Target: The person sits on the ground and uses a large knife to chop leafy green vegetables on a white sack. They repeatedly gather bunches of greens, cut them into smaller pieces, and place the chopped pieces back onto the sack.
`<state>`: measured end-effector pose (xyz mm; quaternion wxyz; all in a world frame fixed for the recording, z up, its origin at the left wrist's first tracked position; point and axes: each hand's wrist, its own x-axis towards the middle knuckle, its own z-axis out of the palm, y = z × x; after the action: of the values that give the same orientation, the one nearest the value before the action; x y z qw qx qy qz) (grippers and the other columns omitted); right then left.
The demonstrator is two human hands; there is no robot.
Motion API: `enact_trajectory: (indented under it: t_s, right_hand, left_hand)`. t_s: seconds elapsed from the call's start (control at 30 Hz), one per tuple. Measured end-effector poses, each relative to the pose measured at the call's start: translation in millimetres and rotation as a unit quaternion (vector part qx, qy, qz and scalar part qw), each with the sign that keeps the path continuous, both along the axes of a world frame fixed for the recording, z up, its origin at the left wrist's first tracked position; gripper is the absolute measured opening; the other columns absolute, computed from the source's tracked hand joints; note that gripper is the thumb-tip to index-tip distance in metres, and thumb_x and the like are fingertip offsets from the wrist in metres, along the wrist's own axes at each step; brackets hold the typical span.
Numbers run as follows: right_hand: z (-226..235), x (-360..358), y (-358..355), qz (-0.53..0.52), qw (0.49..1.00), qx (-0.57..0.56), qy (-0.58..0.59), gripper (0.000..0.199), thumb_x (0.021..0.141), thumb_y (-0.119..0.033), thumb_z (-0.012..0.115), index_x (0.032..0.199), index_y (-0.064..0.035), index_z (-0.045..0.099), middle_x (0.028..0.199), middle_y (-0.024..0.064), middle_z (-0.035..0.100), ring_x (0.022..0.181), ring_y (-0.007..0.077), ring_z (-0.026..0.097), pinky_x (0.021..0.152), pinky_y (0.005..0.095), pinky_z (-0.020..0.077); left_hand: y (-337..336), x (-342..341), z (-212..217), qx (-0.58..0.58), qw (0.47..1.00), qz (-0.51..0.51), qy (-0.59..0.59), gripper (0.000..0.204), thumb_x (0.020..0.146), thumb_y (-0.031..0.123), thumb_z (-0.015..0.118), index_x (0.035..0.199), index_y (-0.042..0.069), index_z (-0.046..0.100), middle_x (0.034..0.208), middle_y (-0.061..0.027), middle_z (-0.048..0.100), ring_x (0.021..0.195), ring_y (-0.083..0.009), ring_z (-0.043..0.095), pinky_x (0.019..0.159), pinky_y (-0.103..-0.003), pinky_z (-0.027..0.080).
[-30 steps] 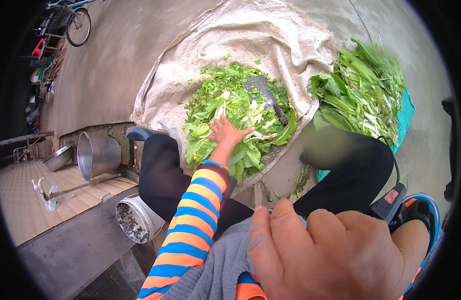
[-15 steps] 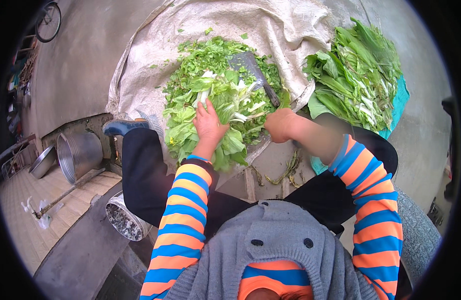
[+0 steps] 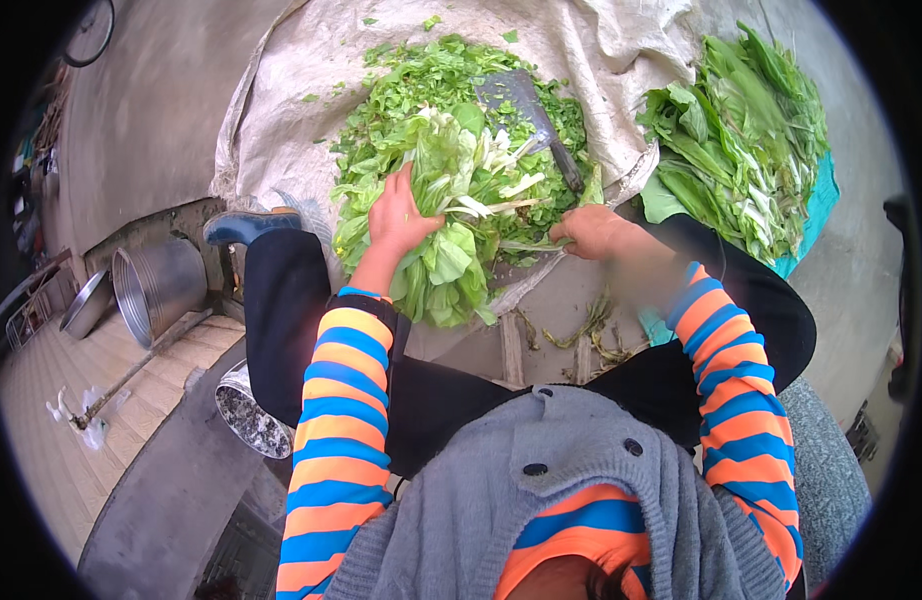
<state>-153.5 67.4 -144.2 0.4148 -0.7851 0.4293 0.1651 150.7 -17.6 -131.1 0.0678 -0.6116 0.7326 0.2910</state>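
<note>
My left hand [image 3: 399, 215] is wrapped round the near side of a bunch of leafy greens [image 3: 451, 258], its thumb pointing right across the leaves. The bunch rests on a heap of chopped greens [image 3: 416, 75]. To the right, my right hand [image 3: 593, 233] is closed, fingers curled, on a green stalk; a leaf rises above the knuckles and a thin stem reaches left. What lies inside its palm is hidden. A cleaver [image 3: 516, 103] lies flat on the chopped heap, its dark handle slanting down toward my right hand but apart from it.
A pale woven sheet [image 3: 286, 125] lies under the heap. Whole leafy greens [image 3: 736, 150] are piled on a teal sheet [image 3: 819, 205] at the right. At the left are a metal pot [image 3: 161, 290], a lid-like metal pan [image 3: 86, 305] and a dirty bucket [image 3: 253, 415]. Wilted scraps [image 3: 591, 325] lie between my legs.
The whole view has shifted, so the heap and cleaver sit higher and further right. My left hand has slid left along the bunch. My right hand remains closed near the cleaver's handle.
</note>
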Motion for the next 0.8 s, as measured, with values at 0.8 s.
enact_trajectory:
  t_s: [0.8]
  right_hand:
    - [-12.3,193.6,-6.9,-0.561,0.752,0.217,-0.268,0.045,0.090,-0.026,0.049,0.127,-0.0006,0.043,0.109,0.0248,0.058,0.098,0.0321,0.059,0.082,0.0405,0.0454]
  left_hand:
    - [-16.4,18.6,-1.6,0.111,0.974,0.004,0.198,0.117,0.059,0.055,0.077,0.142,-0.002,0.017,0.140,-0.0260,0.032,0.129,-0.0352,0.036,0.105,-0.039,0.033]
